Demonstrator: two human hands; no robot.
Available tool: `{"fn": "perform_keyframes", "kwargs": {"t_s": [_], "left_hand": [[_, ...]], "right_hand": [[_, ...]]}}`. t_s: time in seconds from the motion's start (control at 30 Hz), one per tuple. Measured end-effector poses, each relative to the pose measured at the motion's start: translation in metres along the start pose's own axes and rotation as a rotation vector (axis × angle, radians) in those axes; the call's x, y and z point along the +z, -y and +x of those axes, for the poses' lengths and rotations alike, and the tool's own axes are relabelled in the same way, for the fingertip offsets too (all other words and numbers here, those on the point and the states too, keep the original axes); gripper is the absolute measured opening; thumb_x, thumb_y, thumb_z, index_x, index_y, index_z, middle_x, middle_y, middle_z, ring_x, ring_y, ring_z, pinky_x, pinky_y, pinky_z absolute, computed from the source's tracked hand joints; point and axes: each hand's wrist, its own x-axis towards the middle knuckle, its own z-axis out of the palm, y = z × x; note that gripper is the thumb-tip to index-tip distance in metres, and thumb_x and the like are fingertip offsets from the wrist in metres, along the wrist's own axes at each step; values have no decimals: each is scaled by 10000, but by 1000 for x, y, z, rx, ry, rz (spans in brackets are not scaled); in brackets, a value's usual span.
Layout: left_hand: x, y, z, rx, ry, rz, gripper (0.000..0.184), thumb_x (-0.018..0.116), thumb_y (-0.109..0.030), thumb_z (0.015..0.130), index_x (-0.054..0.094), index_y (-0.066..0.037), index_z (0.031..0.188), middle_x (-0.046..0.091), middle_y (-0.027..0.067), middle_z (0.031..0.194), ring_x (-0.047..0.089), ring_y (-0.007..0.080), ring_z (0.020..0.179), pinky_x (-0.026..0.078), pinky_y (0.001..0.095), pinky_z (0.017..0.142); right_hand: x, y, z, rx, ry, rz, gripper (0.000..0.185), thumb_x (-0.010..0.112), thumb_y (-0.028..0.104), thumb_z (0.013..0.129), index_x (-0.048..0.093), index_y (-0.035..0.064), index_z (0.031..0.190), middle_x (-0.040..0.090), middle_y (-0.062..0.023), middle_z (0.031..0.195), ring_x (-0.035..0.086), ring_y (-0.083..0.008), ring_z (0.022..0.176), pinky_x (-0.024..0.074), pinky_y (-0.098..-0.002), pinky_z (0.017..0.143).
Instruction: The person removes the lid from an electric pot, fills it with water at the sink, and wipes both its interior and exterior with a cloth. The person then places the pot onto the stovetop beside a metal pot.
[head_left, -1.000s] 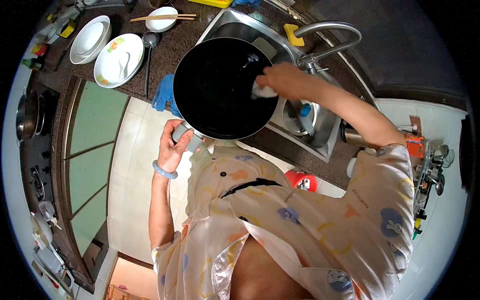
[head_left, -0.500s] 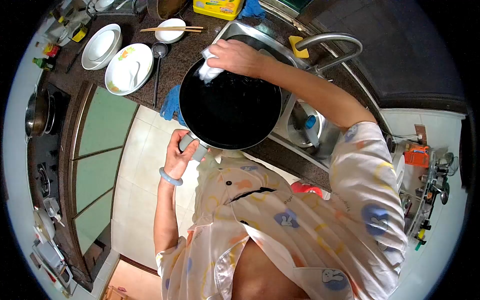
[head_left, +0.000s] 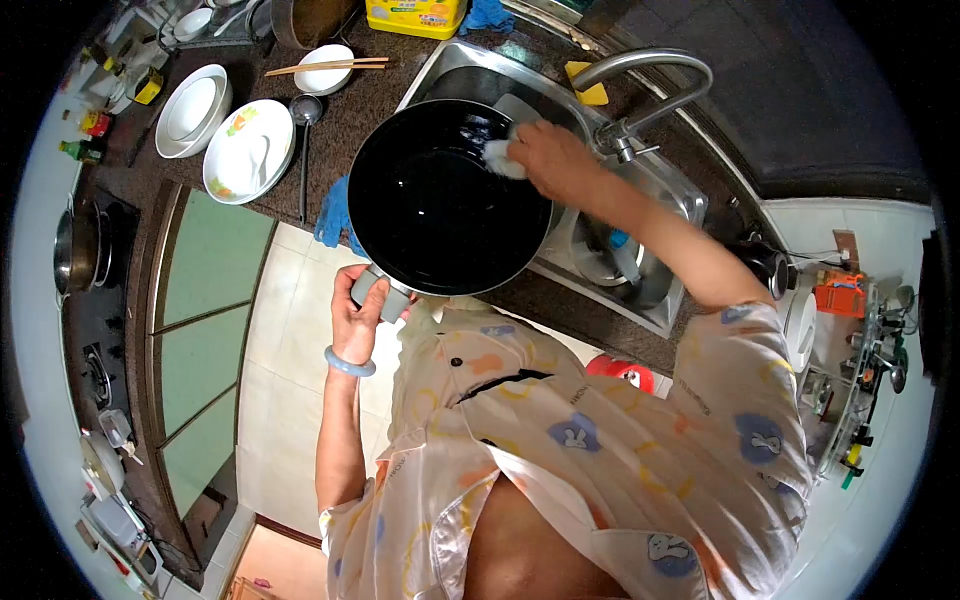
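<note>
A black frying pan (head_left: 445, 215) is held tilted over the near edge of the sink, its dark inside facing me. My left hand (head_left: 358, 305) grips its grey handle (head_left: 380, 296), with a pale bangle on the wrist. My right hand (head_left: 555, 160) presses a white cloth (head_left: 503, 160) against the pan's inner wall at the upper right. The fingers are closed round the cloth. Wet-looking glints show on the pan's surface near the cloth.
Behind the pan lies the metal sink (head_left: 440, 62) with a curved faucet (head_left: 690, 75) and a yellow sponge (head_left: 590, 85). Leftward on the counter are a patterned plate (head_left: 222, 160), stacked bowls (head_left: 215, 130), a ladle (head_left: 305, 150), chopsticks (head_left: 345, 65) and a blue cloth (head_left: 332, 215).
My right hand has moved the cloth from the pan's upper left rim across to its upper right side. The pan has shifted slightly left, still in my left hand.
</note>
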Motion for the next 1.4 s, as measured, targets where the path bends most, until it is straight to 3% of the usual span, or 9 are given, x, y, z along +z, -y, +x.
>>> {"fn": "perform_keyframes", "kwargs": {"t_s": [0.47, 0.53, 0.6, 0.8, 0.87, 1.1, 1.17, 1.23, 1.4], "left_hand": [[-6, 5, -1, -35, -12, 33, 248, 544, -143, 926, 395, -53, 1103, 586, 127, 989, 659, 284, 809, 582, 351, 619], [-7, 3, -1, -57, -13, 72, 254, 548, -150, 926, 395, -52, 1104, 587, 121, 986, 657, 282, 814, 580, 351, 621], [-3, 0, -1, -49, -6, 34, 259, 553, -152, 924, 395, -51, 1103, 584, 119, 978, 656, 280, 818, 580, 355, 625], [-7, 6, -4, -71, -49, 8, 258, 588, -121, 904, 423, -85, 1099, 542, 58, 959, 578, 140, 776, 546, 302, 626], [-11, 10, -3, -43, -34, 43, 292, 564, -158, 917, 392, -67, 1135, 566, 107, 998, 654, 273, 826, 579, 355, 639], [-6, 8, -3, -20, -38, 18, 298, 562, -180, 918, 384, -69, 1129, 559, 108, 1012, 660, 282, 824, 581, 360, 646], [-6, 7, -2, -26, -19, 22, 300, 560, -181, 920, 377, -70, 1130, 569, 119, 1016, 662, 287, 825, 584, 360, 648], [-6, 7, -2, -34, -13, 27, 301, 558, -179, 920, 374, -70, 1132, 575, 126, 1014, 662, 286, 828, 584, 359, 647], [-13, 8, 0, -65, 13, 56, 302, 550, -168, 925, 360, -70, 1139, 585, 140, 1005, 661, 286, 836, 583, 358, 645]], "right_hand": [[47, 121, 37, -128, 592, 957, 322, 510, 13, 757, 530, -4, 1077, 578, -243, 1078, 570, -363, 1025, 447, -442, 833], [105, 140, 44, -187, 155, 782, 389, 492, 31, 783, 461, -10, 1168, 465, -253, 1250, 467, -370, 1173, 414, -427, 938], [91, 137, 67, -206, 302, 677, 353, 502, 79, 799, 483, -22, 1137, 448, -236, 1208, 388, -383, 1253, 388, -424, 1013], [111, 116, 108, -180, -102, 76, 188, 506, 141, 817, 657, 59, 894, 583, -121, 1007, 548, -291, 1054, 490, -413, 770], [107, 90, 106, -122, -151, -110, 173, 520, 143, 805, 670, 90, 873, 594, -78, 954, 560, -264, 998, 477, -392, 729], [113, 76, 42, 286, 475, -284, 321, 660, 247, 803, 667, 71, 1071, 579, -124, 1152, 504, -286, 1132, 465, -403, 891], [88, 89, 42, 96, 901, -123, 335, 653, 240, 810, 664, 29, 1068, 580, -194, 1197, 561, -338, 1085, 504, -434, 828], [102, 102, 31, -134, 800, 141, 228, 558, 71, 775, 703, 7, 938, 674, -191, 957, 651, -341, 881, 527, -422, 740], [95, 148, 93, 25, 582, 762, 294, 445, 93, 865, 606, -49, 1066, 623, -268, 1026, 606, -380, 991, 485, -424, 831]]}}
